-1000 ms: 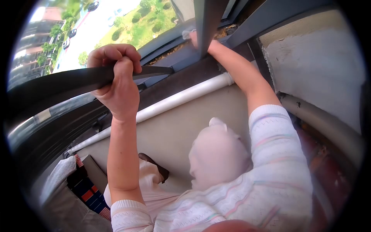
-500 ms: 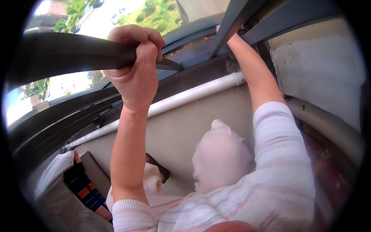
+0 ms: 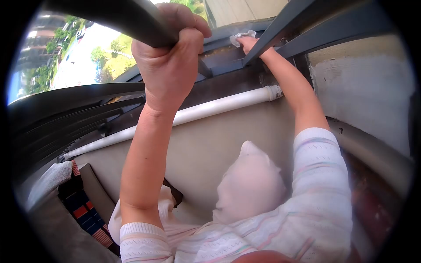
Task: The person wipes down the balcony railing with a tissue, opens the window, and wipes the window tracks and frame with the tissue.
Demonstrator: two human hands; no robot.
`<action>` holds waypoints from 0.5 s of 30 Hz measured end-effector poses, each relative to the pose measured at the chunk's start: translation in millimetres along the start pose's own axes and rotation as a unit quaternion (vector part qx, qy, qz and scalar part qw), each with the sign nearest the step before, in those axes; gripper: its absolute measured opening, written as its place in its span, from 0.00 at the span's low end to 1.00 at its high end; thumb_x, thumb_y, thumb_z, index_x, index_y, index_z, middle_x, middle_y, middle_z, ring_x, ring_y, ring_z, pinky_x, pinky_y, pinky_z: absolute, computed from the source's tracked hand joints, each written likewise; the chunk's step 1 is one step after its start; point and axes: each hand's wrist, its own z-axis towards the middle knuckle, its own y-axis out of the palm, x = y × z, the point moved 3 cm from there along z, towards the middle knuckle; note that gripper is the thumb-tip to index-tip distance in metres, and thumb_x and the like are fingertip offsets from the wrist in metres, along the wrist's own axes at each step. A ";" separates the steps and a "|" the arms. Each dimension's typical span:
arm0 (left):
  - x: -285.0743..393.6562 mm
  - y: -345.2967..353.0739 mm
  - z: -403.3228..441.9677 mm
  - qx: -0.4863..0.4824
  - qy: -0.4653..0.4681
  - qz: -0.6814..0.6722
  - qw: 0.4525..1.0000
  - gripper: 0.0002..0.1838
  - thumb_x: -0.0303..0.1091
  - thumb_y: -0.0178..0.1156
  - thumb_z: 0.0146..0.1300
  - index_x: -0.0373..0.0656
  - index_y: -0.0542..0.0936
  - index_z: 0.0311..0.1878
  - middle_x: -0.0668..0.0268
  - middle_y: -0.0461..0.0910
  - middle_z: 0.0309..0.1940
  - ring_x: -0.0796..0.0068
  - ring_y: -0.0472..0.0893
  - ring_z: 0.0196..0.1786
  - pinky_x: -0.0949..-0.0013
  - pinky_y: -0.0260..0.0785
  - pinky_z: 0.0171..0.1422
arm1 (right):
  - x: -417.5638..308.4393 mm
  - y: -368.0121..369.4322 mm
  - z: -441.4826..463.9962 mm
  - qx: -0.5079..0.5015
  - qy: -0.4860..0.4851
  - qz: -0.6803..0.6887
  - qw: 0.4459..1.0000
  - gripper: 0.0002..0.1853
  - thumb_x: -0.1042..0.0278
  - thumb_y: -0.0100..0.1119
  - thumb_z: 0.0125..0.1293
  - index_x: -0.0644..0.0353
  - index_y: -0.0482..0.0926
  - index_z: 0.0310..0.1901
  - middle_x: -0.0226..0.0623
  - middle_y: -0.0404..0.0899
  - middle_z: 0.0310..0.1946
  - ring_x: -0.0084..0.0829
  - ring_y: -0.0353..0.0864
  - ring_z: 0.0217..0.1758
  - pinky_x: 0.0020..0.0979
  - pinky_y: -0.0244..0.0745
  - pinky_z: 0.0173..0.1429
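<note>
My left hand (image 3: 171,57) is wrapped tightly round a dark metal railing bar (image 3: 118,19) at the top of the view. Past the bars, my right hand (image 3: 251,45) reaches through a gap in the railing, its fingers closed on a crumpled white cloth (image 3: 242,37). The cloth lies against the dark outer ledge (image 3: 218,45), which has brownish dirt along it. A slanted grey railing post (image 3: 280,27) crosses just in front of my right wrist and hides part of the hand.
A white pipe (image 3: 219,106) runs along the foot of the railing. Right stands a rough grey wall panel (image 3: 364,83). At lower left lie a patterned dark cloth (image 3: 85,212) and a whitish cloth (image 3: 49,182). Trees and a road show far below, outside the railing.
My right hand has come out from behind the post, moving left along the ledge, and the white cloth now shows. My left hand stays on the bar while the view shifts.
</note>
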 end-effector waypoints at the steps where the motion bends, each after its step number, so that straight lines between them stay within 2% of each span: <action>1: -0.4 0.3 -1.5 0.004 -0.009 -0.017 1.000 0.10 0.14 0.46 0.51 0.40 0.68 0.33 0.60 0.77 0.26 0.80 0.70 0.24 0.77 0.64 0.31 | 10.0 1.6 3.8 0.009 0.017 0.015 1.000 0.25 0.74 0.49 0.51 0.64 0.67 0.55 0.50 0.73 0.51 0.45 0.73 0.54 0.39 0.68 0.55; 3: 0.1 1.3 0.0 0.015 -0.019 -0.052 0.998 0.10 0.14 0.46 0.51 0.40 0.69 0.33 0.60 0.77 0.27 0.80 0.70 0.24 0.77 0.64 0.32 | 30.5 -6.0 -5.5 0.003 0.118 -0.009 0.993 0.24 0.72 0.51 0.50 0.65 0.70 0.52 0.52 0.74 0.49 0.46 0.73 0.53 0.38 0.68 0.55; 6: -3.9 1.2 1.1 0.017 -0.022 -0.081 0.996 0.09 0.15 0.47 0.52 0.39 0.69 0.34 0.60 0.77 0.27 0.80 0.70 0.24 0.78 0.64 0.32 | 37.3 -13.1 -12.8 0.015 0.219 -0.036 0.975 0.22 0.68 0.53 0.49 0.66 0.72 0.47 0.53 0.75 0.46 0.48 0.74 0.51 0.39 0.69 0.53; 9: -4.3 0.7 -0.3 0.020 -0.024 -0.091 0.995 0.08 0.15 0.48 0.52 0.39 0.70 0.33 0.60 0.77 0.27 0.81 0.70 0.24 0.78 0.64 0.31 | 18.0 -12.9 4.7 -0.007 0.100 0.047 0.994 0.19 0.67 0.53 0.49 0.64 0.74 0.44 0.53 0.76 0.44 0.50 0.74 0.48 0.41 0.68 0.51; 10: -4.5 1.1 -0.3 0.021 -0.024 -0.093 0.995 0.08 0.15 0.48 0.52 0.39 0.70 0.33 0.61 0.77 0.27 0.81 0.70 0.24 0.79 0.64 0.31 | -4.1 -3.2 16.5 -0.007 -0.006 0.066 0.998 0.17 0.68 0.52 0.49 0.62 0.73 0.43 0.53 0.76 0.41 0.51 0.74 0.46 0.40 0.68 0.48; 11: -5.0 1.8 0.3 0.014 -0.014 -0.090 0.996 0.08 0.15 0.48 0.52 0.39 0.70 0.33 0.61 0.77 0.27 0.81 0.70 0.24 0.79 0.64 0.31 | -23.8 7.0 23.2 -0.044 -0.108 0.171 0.978 0.21 0.71 0.48 0.49 0.59 0.72 0.49 0.53 0.76 0.39 0.51 0.74 0.43 0.37 0.68 0.48; 13: -7.7 -1.7 1.1 -0.005 0.004 -0.077 0.997 0.08 0.16 0.47 0.52 0.40 0.70 0.33 0.61 0.77 0.27 0.81 0.70 0.24 0.79 0.64 0.31 | -33.7 -1.2 17.0 -0.011 -0.083 0.226 0.970 0.27 0.71 0.46 0.50 0.56 0.69 0.56 0.53 0.76 0.39 0.50 0.73 0.43 0.35 0.68 0.48; 14: -7.0 -3.3 0.0 0.003 -0.001 -0.072 0.997 0.08 0.16 0.47 0.52 0.39 0.70 0.33 0.60 0.77 0.27 0.81 0.70 0.24 0.79 0.64 0.30 | -36.8 -9.0 15.0 -0.082 -0.046 0.157 0.983 0.31 0.74 0.47 0.48 0.58 0.66 0.59 0.50 0.73 0.51 0.47 0.71 0.55 0.37 0.65 0.59; 15: -4.4 -1.5 0.1 0.008 -0.004 -0.071 0.997 0.08 0.16 0.47 0.52 0.39 0.70 0.33 0.60 0.77 0.27 0.81 0.70 0.24 0.79 0.63 0.30 | -32.2 -13.0 11.2 -0.079 -0.028 0.113 0.990 0.30 0.74 0.47 0.49 0.56 0.66 0.60 0.49 0.74 0.50 0.47 0.71 0.55 0.37 0.65 0.58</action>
